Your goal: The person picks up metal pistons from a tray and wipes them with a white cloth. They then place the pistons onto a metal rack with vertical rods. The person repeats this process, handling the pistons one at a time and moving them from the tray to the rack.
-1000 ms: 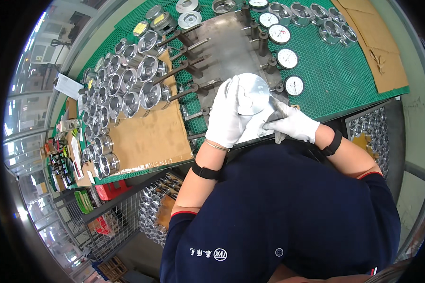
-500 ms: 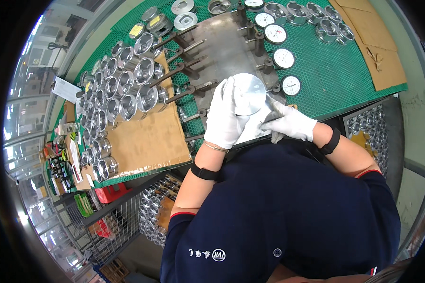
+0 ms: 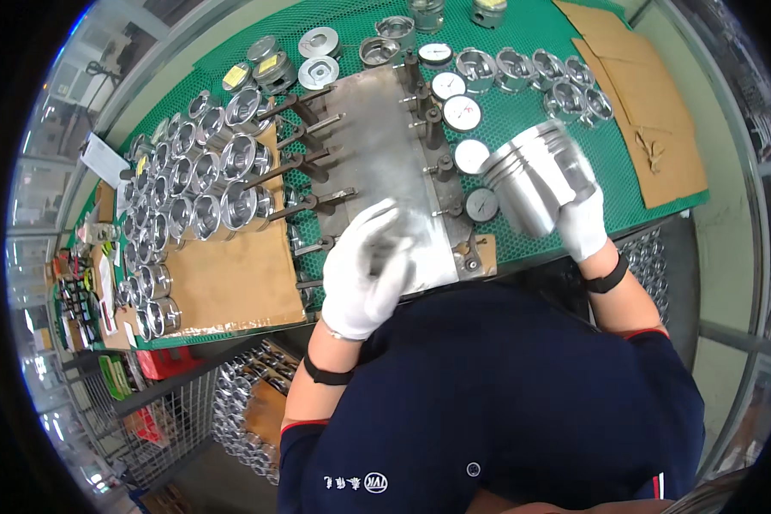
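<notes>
My right hand (image 3: 584, 224), in a white glove, grips a shiny metal piston (image 3: 535, 184). The piston is raised and tilted, its ring grooves at the upper end, over the green mat beside the dial gauges (image 3: 481, 206). Over the near end of the metal plate (image 3: 377, 120) is my gloved left hand (image 3: 368, 270). Its fingers are curved and apart from the thumb, with nothing seen between them. Gauge stands with dark posts (image 3: 434, 128) line the plate's right side; clamp-like posts (image 3: 313, 167) with rods line its left.
Rows of pistons (image 3: 206, 171) stand on cardboard (image 3: 231, 283) at the left. More pistons (image 3: 514, 68) stand at the back right, near folded cardboard (image 3: 651, 111). A green mat (image 3: 522, 111) covers the bench. Below it, a wire cart (image 3: 180, 411) and further pistons (image 3: 240, 415) show.
My right hand has moved right, lifting the piston off the plate and tilting it. My left hand has let go of it and drawn back slightly. The view has shifted.
</notes>
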Demonstrator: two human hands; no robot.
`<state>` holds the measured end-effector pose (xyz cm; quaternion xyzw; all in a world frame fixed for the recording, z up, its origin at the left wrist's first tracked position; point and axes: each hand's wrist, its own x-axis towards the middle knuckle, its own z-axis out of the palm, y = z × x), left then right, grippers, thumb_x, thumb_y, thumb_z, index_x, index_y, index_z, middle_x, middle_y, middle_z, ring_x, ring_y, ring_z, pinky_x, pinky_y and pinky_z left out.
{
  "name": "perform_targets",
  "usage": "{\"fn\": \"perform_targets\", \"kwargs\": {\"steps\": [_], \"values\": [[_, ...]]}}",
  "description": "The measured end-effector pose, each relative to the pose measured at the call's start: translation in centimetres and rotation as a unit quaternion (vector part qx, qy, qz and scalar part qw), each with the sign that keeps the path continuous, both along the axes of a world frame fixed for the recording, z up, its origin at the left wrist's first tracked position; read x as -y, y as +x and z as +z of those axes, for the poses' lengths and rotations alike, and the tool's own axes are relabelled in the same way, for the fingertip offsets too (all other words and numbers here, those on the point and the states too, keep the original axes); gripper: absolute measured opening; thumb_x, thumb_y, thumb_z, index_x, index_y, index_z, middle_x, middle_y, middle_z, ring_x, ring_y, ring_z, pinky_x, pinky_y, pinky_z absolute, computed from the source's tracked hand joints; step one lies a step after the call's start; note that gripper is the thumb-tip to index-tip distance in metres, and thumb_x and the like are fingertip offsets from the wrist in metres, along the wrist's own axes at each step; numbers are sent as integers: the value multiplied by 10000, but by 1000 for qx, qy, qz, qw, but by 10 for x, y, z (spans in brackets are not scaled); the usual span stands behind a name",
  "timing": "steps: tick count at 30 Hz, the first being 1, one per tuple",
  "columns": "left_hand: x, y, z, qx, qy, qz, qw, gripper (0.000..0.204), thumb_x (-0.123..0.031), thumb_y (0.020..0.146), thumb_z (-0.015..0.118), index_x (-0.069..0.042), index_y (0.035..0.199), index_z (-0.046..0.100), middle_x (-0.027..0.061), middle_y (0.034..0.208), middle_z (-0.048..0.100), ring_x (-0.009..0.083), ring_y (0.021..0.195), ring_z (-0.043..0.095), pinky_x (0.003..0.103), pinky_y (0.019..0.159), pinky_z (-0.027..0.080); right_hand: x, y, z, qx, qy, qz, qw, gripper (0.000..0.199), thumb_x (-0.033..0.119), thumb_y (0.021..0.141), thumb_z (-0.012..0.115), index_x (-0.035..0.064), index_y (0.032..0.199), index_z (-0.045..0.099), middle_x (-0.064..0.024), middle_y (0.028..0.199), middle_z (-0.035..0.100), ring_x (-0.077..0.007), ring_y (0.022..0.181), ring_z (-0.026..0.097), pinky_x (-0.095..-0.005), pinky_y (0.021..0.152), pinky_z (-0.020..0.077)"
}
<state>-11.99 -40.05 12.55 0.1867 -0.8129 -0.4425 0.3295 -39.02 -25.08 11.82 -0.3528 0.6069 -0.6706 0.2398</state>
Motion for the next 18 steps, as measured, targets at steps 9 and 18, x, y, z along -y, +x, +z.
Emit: {"fn": "perform_targets", "kwargs": {"steps": [9,18], "values": [[-30,82,-50,38,178,277,944,244,-10,998,606,46,1235,618,174,1306,636,173,971,697,272,801,590,49,-187,-151,196,309,-140,920,184,174,956,572,81,1108,617,-114,779,701,-234,564,653,-386,499,545],[-25,107,-56,32,159,339,926,228,-16,997,624,47,1216,631,173,1265,657,167,1021,682,291,860,582,104,-233,-211,486,117,-166,850,175,186,1003,541,36,1061,608,-141,845,686,-251,629,623,-380,605,558]]}}
